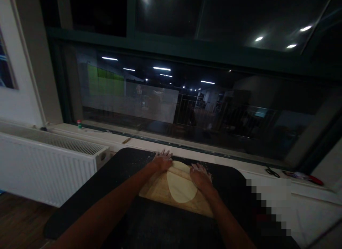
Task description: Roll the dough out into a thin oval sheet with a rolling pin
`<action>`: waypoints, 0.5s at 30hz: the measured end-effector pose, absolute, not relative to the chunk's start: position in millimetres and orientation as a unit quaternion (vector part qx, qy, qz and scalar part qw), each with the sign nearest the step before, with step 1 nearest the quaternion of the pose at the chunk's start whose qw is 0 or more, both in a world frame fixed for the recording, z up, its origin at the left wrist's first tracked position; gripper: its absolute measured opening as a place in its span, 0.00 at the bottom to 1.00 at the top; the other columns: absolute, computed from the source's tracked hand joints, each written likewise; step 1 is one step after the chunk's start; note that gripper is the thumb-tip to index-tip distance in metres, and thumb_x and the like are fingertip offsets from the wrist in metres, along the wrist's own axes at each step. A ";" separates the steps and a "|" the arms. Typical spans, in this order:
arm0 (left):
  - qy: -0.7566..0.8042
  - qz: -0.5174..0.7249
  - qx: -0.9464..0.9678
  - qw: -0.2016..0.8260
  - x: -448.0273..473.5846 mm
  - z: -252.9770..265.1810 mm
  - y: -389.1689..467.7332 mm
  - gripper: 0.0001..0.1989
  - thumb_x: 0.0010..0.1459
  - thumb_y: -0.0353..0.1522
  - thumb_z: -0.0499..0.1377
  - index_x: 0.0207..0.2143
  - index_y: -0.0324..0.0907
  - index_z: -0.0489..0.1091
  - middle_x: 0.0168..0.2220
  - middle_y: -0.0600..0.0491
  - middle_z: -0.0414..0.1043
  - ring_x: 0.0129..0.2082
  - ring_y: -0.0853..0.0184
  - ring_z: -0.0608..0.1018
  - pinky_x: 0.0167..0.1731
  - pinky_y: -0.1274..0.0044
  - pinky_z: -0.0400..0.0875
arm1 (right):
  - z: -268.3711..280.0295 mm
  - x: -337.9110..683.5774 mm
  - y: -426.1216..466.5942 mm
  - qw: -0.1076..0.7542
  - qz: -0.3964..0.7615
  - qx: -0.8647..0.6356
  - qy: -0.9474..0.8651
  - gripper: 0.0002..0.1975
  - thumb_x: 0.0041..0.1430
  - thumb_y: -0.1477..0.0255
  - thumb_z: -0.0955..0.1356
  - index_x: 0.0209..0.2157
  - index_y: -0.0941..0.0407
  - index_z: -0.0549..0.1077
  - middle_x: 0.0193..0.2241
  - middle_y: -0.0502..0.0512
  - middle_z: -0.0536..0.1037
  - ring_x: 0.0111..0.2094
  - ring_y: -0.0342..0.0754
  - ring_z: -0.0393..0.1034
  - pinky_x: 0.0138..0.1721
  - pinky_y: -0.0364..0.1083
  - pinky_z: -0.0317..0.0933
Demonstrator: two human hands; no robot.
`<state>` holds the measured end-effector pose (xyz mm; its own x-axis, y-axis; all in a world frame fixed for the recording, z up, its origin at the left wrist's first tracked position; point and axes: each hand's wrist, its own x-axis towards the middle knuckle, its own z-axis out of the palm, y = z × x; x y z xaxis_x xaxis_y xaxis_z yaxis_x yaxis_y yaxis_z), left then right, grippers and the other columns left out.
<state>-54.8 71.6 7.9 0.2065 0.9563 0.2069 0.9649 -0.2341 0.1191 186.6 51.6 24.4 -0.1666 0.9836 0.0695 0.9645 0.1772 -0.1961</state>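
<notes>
While both arms are reaching forward over the dark surface [112, 192], two hands are working at the far end of one sheet of pale dough [181, 187]. One left hand [162, 160] is lying palm down with its fingers spread and dusted white, pressing on the left end of a rolling pin [178, 171]; one right hand [200, 174] is lying the same way on the pin's right end, fingers spread and floured too. Only a short middle stretch of the single pin is showing between the two hands, crossing the far part of the dough. The dough is lying flat as one oval on one wooden board [160, 190], and it is stretching from under the pin back toward the person. The board is sitting on the dark surface, roughly at its middle, with its far edge near the window sill [112, 136]. White specks are scattering over the surface just left of the left hand.

Beyond the surface, one wide dark window [203, 110] is reflecting ceiling lights. One white radiator [48, 159] is standing to the left below the sill. One small jar with a red top [79, 124] is sitting on the sill at the far left, well apart from the board. One pair of scissors [272, 171] is lying on the sill at the right, with one red-tipped object [307, 177] just beyond it; what that is I cannot tell.
</notes>
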 end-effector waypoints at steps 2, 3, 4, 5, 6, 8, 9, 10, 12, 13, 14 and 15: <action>-0.619 -0.119 -0.776 0.027 -54.9 7.7 54.1 0.26 0.72 0.34 0.48 0.69 0.42 0.66 0.72 0.38 0.61 0.73 0.41 0.60 0.66 0.41 0.55 | 24.2 185.0 40.2 0.088 0.038 -0.632 -0.769 0.30 0.71 0.65 0.54 0.69 0.56 0.66 0.74 0.65 0.60 0.75 0.62 0.51 0.70 0.68 0.51; -0.617 -0.119 -0.778 0.031 -55.1 8.1 45.1 0.26 0.72 0.34 0.47 0.69 0.42 0.65 0.73 0.38 0.61 0.74 0.42 0.59 0.68 0.42 0.53 | 24.3 184.1 34.1 0.086 0.026 -0.629 -0.773 0.30 0.71 0.65 0.55 0.69 0.57 0.67 0.74 0.66 0.59 0.75 0.63 0.50 0.71 0.68 0.49; -0.614 -0.119 -0.780 0.035 -55.6 8.6 36.2 0.26 0.73 0.34 0.47 0.69 0.41 0.65 0.73 0.39 0.61 0.74 0.43 0.58 0.69 0.44 0.51 | 24.5 183.0 28.0 0.084 0.012 -0.626 -0.775 0.30 0.71 0.66 0.55 0.69 0.58 0.68 0.74 0.66 0.59 0.75 0.64 0.50 0.72 0.68 0.48; -0.611 -0.118 -0.782 0.037 -56.2 9.1 27.8 0.26 0.73 0.34 0.47 0.69 0.41 0.65 0.73 0.40 0.61 0.75 0.44 0.57 0.70 0.45 0.51 | 24.5 182.0 22.1 0.084 0.000 -0.624 -0.777 0.30 0.71 0.66 0.54 0.68 0.59 0.68 0.74 0.66 0.59 0.75 0.64 0.51 0.72 0.67 0.48; -0.607 -0.117 -0.785 0.037 -57.1 9.3 19.7 0.26 0.73 0.34 0.47 0.69 0.41 0.65 0.73 0.40 0.61 0.75 0.44 0.57 0.71 0.46 0.51 | 24.1 181.2 16.4 0.085 -0.010 -0.620 -0.780 0.30 0.72 0.66 0.54 0.67 0.60 0.69 0.74 0.66 0.61 0.75 0.64 0.52 0.73 0.66 0.48; -0.594 -0.130 -0.794 0.033 -59.9 7.8 4.0 0.26 0.73 0.34 0.48 0.69 0.41 0.65 0.73 0.41 0.62 0.75 0.44 0.58 0.71 0.46 0.52 | 21.7 180.6 5.3 0.092 -0.023 -0.609 -0.788 0.31 0.72 0.66 0.52 0.67 0.61 0.70 0.72 0.67 0.64 0.74 0.62 0.55 0.73 0.64 0.49; -0.583 -0.143 -0.799 0.027 -61.8 5.9 -4.1 0.26 0.73 0.34 0.48 0.69 0.41 0.65 0.72 0.41 0.62 0.74 0.44 0.59 0.71 0.47 0.53 | 19.2 181.2 -0.5 0.099 -0.027 -0.600 -0.793 0.32 0.72 0.66 0.52 0.67 0.62 0.70 0.71 0.67 0.66 0.74 0.62 0.56 0.73 0.63 0.50; -0.572 -0.156 -0.805 0.021 -64.0 3.3 -12.6 0.26 0.73 0.34 0.47 0.69 0.41 0.65 0.72 0.41 0.63 0.73 0.44 0.61 0.71 0.48 0.54 | 15.7 182.5 -6.4 0.108 -0.027 -0.589 -0.800 0.32 0.72 0.66 0.51 0.67 0.63 0.69 0.70 0.67 0.67 0.73 0.62 0.57 0.74 0.63 0.50; -0.547 -0.180 -0.817 0.006 -69.0 -3.8 -30.7 0.25 0.74 0.34 0.45 0.69 0.42 0.66 0.71 0.42 0.66 0.72 0.47 0.65 0.72 0.52 0.55 | 5.7 187.2 -18.2 0.131 -0.019 -0.566 -0.814 0.33 0.72 0.65 0.51 0.68 0.64 0.68 0.70 0.67 0.67 0.73 0.60 0.58 0.74 0.60 0.52; -0.538 -0.192 -0.821 0.000 -71.6 -7.6 -39.7 0.25 0.75 0.35 0.45 0.69 0.43 0.66 0.70 0.43 0.66 0.71 0.48 0.66 0.72 0.55 0.55 | -0.5 190.4 -23.3 0.144 -0.010 -0.555 -0.819 0.33 0.72 0.64 0.52 0.69 0.62 0.67 0.71 0.64 0.66 0.73 0.59 0.58 0.75 0.58 0.52; -0.532 -0.204 -0.822 -0.007 -74.0 -11.2 -47.9 0.25 0.75 0.36 0.45 0.69 0.44 0.65 0.71 0.44 0.66 0.71 0.50 0.66 0.73 0.56 0.55 | -6.9 193.8 -27.5 0.157 0.000 -0.545 -0.824 0.33 0.71 0.63 0.52 0.70 0.59 0.67 0.71 0.60 0.66 0.73 0.57 0.58 0.75 0.57 0.52; -0.529 -0.217 -0.820 -0.013 -75.9 -14.4 -54.6 0.25 0.75 0.37 0.46 0.70 0.46 0.64 0.71 0.45 0.65 0.71 0.51 0.66 0.73 0.57 0.54 | -12.9 197.1 -30.3 0.169 0.009 -0.535 -0.828 0.32 0.71 0.62 0.53 0.70 0.54 0.66 0.71 0.56 0.66 0.73 0.56 0.58 0.76 0.56 0.51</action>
<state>-75.9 -54.6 -14.4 0.3462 0.8736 0.3421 0.8623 -0.4399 0.2508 197.1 -30.3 -12.9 -0.3709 0.8886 0.2699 0.8822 0.4279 -0.1965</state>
